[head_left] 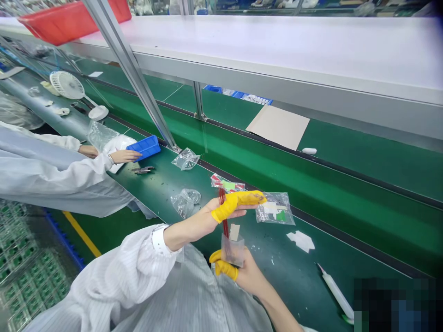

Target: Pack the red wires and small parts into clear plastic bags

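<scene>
My left hand (231,207), with yellow covers on thumb and forefinger, reaches over the bench with its fingers stretched to the right. A bundle of thin red wires (225,228) runs between its thumb and palm and seems pinched there. The lower end of the wires goes into a small clear plastic bag (232,251). My right hand (238,269), also with yellow finger covers, grips this bag near my body. Just beyond my left hand lie a packet with red and green labels (228,184) and a clear bag with white and green pieces (275,208).
White paper scraps (301,241) and a white tube with a pointed nozzle (335,293) lie to the right. Crumpled clear bags (186,203) lie left. A co-worker's hand (125,157) touches a blue tray (145,147). A metal post (133,76) and raised shelf (277,50) stand beyond.
</scene>
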The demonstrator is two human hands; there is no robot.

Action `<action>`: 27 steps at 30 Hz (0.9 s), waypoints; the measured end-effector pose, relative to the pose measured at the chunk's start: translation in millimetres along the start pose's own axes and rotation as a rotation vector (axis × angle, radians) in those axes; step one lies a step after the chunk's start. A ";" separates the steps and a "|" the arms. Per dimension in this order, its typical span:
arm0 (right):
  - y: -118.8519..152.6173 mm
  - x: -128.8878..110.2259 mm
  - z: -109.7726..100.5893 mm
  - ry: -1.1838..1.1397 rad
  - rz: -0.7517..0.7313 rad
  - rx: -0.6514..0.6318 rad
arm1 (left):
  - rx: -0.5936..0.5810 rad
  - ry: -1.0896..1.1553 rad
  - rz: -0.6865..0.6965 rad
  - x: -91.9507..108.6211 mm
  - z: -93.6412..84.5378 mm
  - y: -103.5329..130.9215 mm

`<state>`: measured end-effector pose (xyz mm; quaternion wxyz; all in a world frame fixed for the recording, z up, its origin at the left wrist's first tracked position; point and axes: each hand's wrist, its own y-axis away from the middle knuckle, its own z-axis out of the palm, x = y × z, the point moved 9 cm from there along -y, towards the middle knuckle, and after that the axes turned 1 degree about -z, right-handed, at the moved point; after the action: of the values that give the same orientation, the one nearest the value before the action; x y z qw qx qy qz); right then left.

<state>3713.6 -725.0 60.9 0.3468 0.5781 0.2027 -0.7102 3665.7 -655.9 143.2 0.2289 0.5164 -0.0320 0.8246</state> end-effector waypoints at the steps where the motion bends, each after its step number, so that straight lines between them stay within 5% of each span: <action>1: 0.1 -2.8 -0.5 0.020 -0.027 0.006 | -0.012 0.017 -0.003 2.1 -0.5 0.9; 6: 1.0 -15.0 -6.3 0.177 -0.123 0.076 | -0.035 0.073 -0.046 -5.7 -13.5 9.9; 10: 1.8 -19.5 -8.7 0.239 -0.170 0.104 | -0.055 0.140 -0.117 -37.5 -20.7 23.5; 16: 2.2 -25.0 -8.8 0.357 -0.241 0.107 | 0.075 0.147 -0.294 -82.6 -18.4 34.1; 24: 4.9 -14.8 -5.3 0.410 -0.227 0.080 | 0.255 0.172 -0.250 -73.5 -17.1 30.9; 27: 8.6 -20.4 -21.6 0.384 -0.265 0.139 | 0.302 0.176 -0.219 -64.6 -18.0 30.5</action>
<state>3736.3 -710.7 76.1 0.1654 0.6933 0.2896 -0.6389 3661.4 -700.1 84.5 0.2390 0.4712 0.1682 0.8322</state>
